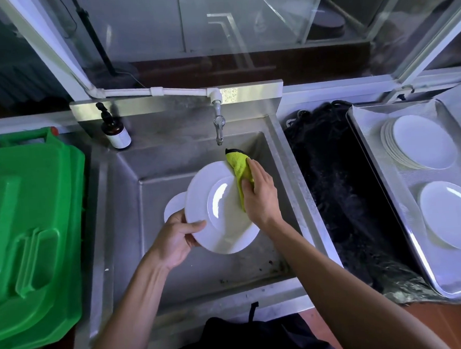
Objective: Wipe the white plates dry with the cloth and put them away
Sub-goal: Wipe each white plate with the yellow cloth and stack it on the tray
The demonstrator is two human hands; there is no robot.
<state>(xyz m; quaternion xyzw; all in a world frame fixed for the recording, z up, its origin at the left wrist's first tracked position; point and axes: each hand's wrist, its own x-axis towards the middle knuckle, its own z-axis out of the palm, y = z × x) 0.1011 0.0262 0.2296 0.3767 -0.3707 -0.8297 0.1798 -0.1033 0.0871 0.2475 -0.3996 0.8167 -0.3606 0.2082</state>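
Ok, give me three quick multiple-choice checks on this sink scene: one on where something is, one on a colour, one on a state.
1. Where do the stacked white plates sit?
A. In the metal tray right of the sink
B. On the green bin lid
C. Under the tap

2. What colour is the cloth?
A. Blue
B. Yellow-green
C. Red

3. What is the left hand doing?
A. Hanging free
B. Turning the tap
C. Gripping the rim of the plate

Answers:
1 A, both stacks lie in the tray at the right.
2 B, the right hand presses a yellow-green cloth on the plate.
3 C, its thumb lies over the near rim.
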